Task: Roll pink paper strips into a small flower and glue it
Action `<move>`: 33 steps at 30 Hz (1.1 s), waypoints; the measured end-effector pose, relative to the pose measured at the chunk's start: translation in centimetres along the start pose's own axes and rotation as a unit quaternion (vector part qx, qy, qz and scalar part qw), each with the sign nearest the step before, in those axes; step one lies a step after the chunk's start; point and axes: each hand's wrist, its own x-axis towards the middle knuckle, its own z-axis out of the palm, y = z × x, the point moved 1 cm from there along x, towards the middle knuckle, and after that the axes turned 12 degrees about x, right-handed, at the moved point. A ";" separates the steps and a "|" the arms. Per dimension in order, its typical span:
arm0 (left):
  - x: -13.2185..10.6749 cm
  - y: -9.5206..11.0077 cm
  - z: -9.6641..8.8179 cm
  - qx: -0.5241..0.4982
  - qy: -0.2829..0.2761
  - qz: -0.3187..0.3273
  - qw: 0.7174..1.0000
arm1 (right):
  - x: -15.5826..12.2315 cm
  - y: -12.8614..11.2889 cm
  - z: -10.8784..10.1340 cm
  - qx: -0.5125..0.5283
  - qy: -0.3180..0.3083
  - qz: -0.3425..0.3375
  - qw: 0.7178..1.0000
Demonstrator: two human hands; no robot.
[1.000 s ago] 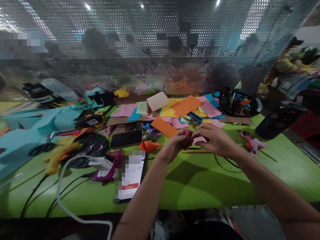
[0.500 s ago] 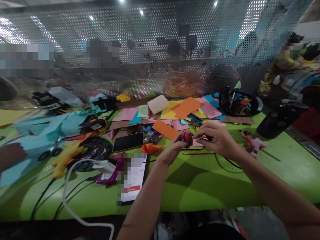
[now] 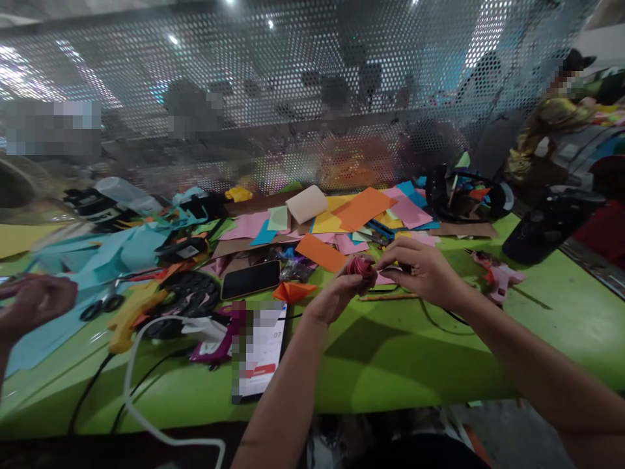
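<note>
Above the green table, my left hand and my right hand meet around a small rolled pink paper flower. The left hand's fingers pinch its base from below. The right hand's fingers are curled against its right side, holding a pink paper strip that leads into the roll. A thin stick lies on the table just beneath the hands. An orange folded paper shape rests to the left of my left hand.
Coloured paper sheets cover the far table. A dark phone, a lit phone, a yellow glue gun, scissors and cables lie at the left. Another person's hand is at the left edge. A perforated screen stands behind.
My hands stay together on the pink roll and have turned it slightly. Another person's hand has come into view at the left edge.
</note>
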 end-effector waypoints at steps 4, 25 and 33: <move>0.0 0.0 0.1 0.003 -0.008 0.000 1.000 | 0.0 0.1 0.4 -0.012 -0.011 -0.006 1.000; 0.2 -0.8 -0.5 0.076 -0.031 -0.046 0.996 | -0.1 -0.4 0.8 -0.160 -0.069 -0.048 0.984; 0.1 -0.5 -0.3 0.115 -0.031 -0.046 0.992 | -0.2 -0.1 0.7 -0.158 -0.083 -0.039 0.983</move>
